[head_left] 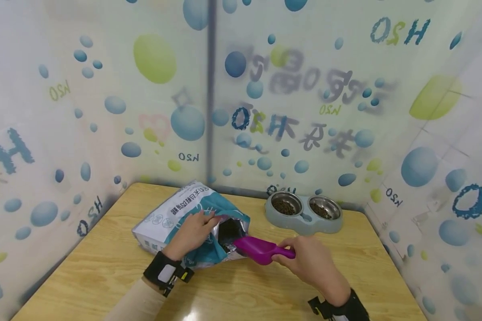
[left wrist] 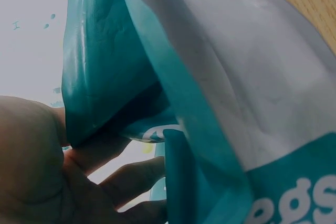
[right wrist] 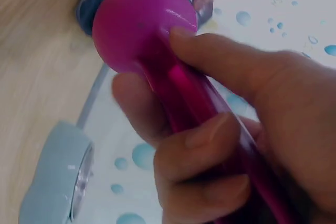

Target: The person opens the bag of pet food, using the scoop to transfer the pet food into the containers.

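Observation:
A teal and white pet food bag (head_left: 193, 200) lies on its side on the wooden table, its silvery mouth facing right. My left hand (head_left: 193, 232) grips the upper edge of that mouth; in the left wrist view the fingers (left wrist: 134, 179) bend around the teal film. In my right hand (head_left: 309, 258) is the handle of a magenta scoop (head_left: 257, 249), whose front end reaches into the bag's opening. The right wrist view has the thumb laid along the scoop (right wrist: 142, 24) and the fingers curled round its handle. What the scoop's tip touches inside is hidden.
Behind the scoop, a grey-blue double feeder (head_left: 303, 223) stands near the table's back edge. Brown kibble lies in both its steel bowls, the left bowl (head_left: 274, 196) and the right bowl (head_left: 337, 209). Printed curtains (head_left: 241, 169) close in the wooden table (head_left: 233, 294) at the back and sides.

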The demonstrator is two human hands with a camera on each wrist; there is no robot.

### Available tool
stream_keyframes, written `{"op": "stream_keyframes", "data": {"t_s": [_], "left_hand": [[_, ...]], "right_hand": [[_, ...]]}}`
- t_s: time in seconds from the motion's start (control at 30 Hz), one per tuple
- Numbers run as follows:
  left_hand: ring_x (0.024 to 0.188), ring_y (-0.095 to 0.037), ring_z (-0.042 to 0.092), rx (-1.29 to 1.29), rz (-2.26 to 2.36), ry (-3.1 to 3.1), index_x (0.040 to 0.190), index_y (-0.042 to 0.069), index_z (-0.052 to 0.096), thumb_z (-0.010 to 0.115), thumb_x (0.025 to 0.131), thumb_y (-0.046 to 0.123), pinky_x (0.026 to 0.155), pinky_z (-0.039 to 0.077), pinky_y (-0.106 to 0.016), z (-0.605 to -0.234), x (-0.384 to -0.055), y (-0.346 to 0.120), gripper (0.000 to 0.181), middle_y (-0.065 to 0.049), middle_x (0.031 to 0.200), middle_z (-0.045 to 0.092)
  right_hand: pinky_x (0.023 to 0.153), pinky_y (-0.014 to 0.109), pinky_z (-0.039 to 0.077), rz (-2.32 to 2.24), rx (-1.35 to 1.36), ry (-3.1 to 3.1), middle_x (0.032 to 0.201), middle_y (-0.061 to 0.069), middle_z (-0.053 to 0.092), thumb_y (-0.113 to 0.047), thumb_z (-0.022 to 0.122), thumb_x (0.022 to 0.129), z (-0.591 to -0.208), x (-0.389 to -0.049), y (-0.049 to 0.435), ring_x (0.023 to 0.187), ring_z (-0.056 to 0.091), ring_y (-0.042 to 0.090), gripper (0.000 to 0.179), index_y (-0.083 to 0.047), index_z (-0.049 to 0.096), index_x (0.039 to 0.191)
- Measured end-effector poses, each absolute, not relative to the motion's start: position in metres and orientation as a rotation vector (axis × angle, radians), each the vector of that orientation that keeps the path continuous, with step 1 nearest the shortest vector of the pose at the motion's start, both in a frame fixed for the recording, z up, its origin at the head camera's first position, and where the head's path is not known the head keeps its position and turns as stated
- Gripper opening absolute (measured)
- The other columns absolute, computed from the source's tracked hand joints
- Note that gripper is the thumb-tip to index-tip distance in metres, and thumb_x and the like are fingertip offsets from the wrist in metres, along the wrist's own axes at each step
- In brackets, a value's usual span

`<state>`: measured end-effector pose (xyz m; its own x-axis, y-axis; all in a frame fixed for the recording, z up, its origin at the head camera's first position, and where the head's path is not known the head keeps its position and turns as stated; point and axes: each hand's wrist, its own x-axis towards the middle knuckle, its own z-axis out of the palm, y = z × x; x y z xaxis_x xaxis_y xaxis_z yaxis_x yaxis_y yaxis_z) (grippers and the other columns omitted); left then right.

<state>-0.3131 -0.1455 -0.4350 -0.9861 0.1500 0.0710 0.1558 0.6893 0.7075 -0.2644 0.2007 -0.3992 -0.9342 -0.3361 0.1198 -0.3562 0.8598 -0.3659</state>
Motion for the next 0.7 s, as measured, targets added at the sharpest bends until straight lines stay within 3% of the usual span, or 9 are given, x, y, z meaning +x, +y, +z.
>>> {"op": "stream_keyframes", "data": {"t_s": [0.17, 0.23, 0.3, 0.4, 0.47, 0.53, 0.6, 0.7], "left_hand": [[0.075, -0.039, 0.055, -0.269, -1.189, -2.881, 0.161, -0.003, 0.062, 0.053, 0.124, 0.041, 0.059, 0.035, -0.031, -0.435, -0.313, -0.145, 0.058, -0.036, 0.176, 0.045], [0.092, -0.045, 0.066, -0.268, -1.170, -2.880, 0.160, -0.003, 0.063, 0.053, 0.124, 0.040, 0.059, 0.035, -0.032, -0.435, -0.312, -0.145, 0.058, -0.036, 0.175, 0.046], [0.088, -0.044, 0.062, -0.267, -1.170, -2.883, 0.160, -0.004, 0.063, 0.053, 0.124, 0.041, 0.059, 0.034, -0.032, -0.435, -0.313, -0.145, 0.058, -0.035, 0.175, 0.047], [0.079, -0.031, 0.056, -0.271, -1.180, -2.874, 0.157, -0.005, 0.065, 0.054, 0.124, 0.041, 0.058, 0.031, -0.030, -0.434, -0.314, -0.145, 0.057, -0.035, 0.169, 0.056], [0.067, -0.023, 0.039, -0.275, -1.210, -2.863, 0.154, -0.005, 0.067, 0.055, 0.124, 0.040, 0.057, 0.028, -0.028, -0.434, -0.315, -0.145, 0.056, -0.032, 0.167, 0.059], [0.064, -0.018, 0.033, -0.285, -1.227, -2.852, 0.147, -0.005, 0.074, 0.055, 0.124, 0.039, 0.056, 0.026, -0.026, -0.434, -0.315, -0.144, 0.053, -0.030, 0.165, 0.062], [0.064, -0.017, 0.033, -0.291, -1.235, -2.848, 0.144, -0.005, 0.076, 0.055, 0.124, 0.039, 0.055, 0.026, -0.026, -0.435, -0.315, -0.144, 0.053, -0.028, 0.168, 0.059], [0.063, -0.018, 0.035, -0.300, -1.242, -2.850, 0.145, -0.005, 0.075, 0.055, 0.124, 0.039, 0.055, 0.027, -0.026, -0.435, -0.314, -0.143, 0.054, -0.035, 0.155, 0.069]], "right_hand": [[0.055, 0.025, 0.039, 0.643, 0.567, -2.993, 0.071, -0.011, 0.063, -0.027, 0.099, 0.094, -0.405, -0.266, 0.188, 0.062, 0.053, 0.007, 0.023, -0.020, 0.081, 0.106], [0.056, 0.024, 0.036, 0.641, 0.565, -2.992, 0.072, -0.011, 0.063, -0.028, 0.099, 0.094, -0.407, -0.267, 0.184, 0.062, 0.051, 0.008, 0.022, -0.020, 0.084, 0.108], [0.056, 0.024, 0.031, 0.622, 0.566, -2.976, 0.072, -0.012, 0.061, -0.032, 0.100, 0.094, -0.410, -0.269, 0.180, 0.063, 0.048, 0.006, 0.022, -0.021, 0.088, 0.108], [0.057, 0.024, 0.025, 0.603, 0.584, -2.944, 0.071, -0.013, 0.058, -0.035, 0.100, 0.094, -0.417, -0.273, 0.174, 0.063, 0.042, 0.005, 0.021, -0.022, 0.091, 0.109], [0.059, 0.024, 0.024, 0.610, 0.606, -2.916, 0.073, -0.013, 0.058, -0.034, 0.100, 0.094, -0.422, -0.277, 0.168, 0.065, 0.042, 0.005, 0.021, -0.021, 0.091, 0.109], [0.060, 0.024, 0.025, 0.638, 0.635, -2.896, 0.076, -0.011, 0.060, -0.031, 0.098, 0.096, -0.428, -0.281, 0.160, 0.067, 0.044, 0.006, 0.021, -0.019, 0.091, 0.111], [0.061, 0.024, 0.028, 0.666, 0.658, -2.886, 0.081, -0.010, 0.065, -0.030, 0.097, 0.097, -0.435, -0.285, 0.152, 0.070, 0.047, 0.007, 0.023, -0.016, 0.090, 0.114], [0.061, 0.024, 0.034, 0.713, 0.690, -2.878, 0.084, -0.007, 0.069, -0.029, 0.094, 0.100, -0.444, -0.290, 0.138, 0.072, 0.051, 0.007, 0.024, -0.013, 0.088, 0.117]]}}
